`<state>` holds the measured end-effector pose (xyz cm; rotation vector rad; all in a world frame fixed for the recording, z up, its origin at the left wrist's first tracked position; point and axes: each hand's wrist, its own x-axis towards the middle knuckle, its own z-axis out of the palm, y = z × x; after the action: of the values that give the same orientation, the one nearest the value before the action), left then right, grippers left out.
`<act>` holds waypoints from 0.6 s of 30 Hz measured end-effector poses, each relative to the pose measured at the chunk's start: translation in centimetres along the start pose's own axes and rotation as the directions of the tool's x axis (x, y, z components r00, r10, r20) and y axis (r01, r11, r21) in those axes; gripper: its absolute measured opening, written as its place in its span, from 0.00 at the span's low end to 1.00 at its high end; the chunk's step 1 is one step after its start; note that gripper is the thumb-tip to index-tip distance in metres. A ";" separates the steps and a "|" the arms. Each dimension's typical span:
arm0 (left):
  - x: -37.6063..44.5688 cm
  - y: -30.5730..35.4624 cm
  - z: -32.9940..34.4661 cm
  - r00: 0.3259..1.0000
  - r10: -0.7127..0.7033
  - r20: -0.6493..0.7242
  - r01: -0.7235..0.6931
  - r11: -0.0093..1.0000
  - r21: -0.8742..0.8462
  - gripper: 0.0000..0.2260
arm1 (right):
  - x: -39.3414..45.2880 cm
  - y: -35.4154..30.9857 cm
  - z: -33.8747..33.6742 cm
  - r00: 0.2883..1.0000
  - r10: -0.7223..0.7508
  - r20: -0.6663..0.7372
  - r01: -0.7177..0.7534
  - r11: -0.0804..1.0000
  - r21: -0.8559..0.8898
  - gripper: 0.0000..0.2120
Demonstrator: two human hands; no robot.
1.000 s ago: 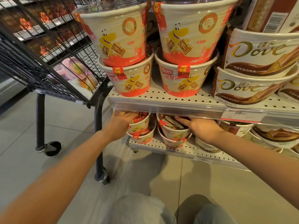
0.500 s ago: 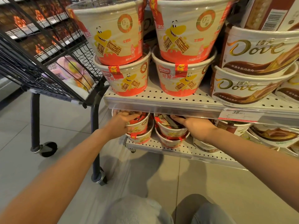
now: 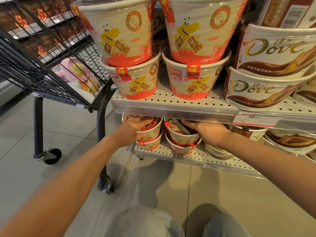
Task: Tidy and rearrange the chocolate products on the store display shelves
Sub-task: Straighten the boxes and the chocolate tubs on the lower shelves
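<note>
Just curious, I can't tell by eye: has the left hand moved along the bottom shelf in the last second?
No. The left hand lies on the same left tub stack under the upper shelf edge; only the camera shifted.

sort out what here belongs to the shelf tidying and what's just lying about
Part of the job:
- left hand on the left wafer tub stack
- right hand on the right wafer tub stack
- upper wafer tubs
- Dove tubs

Just around:
- shopping cart
- price tag
</note>
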<state>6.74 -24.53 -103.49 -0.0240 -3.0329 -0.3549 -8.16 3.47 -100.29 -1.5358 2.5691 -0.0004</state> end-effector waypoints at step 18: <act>-0.7 4.2 -2.1 0.997 -0.072 0.019 0.064 0.963 0.263 0.28 | -0.6 -2.8 -0.7 0.992 0.125 0.025 -0.124 0.991 -0.044 0.37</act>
<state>7.70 -20.99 -100.53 0.0938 -3.0865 0.0462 -5.47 2.62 -99.29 -1.3758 2.6541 0.0890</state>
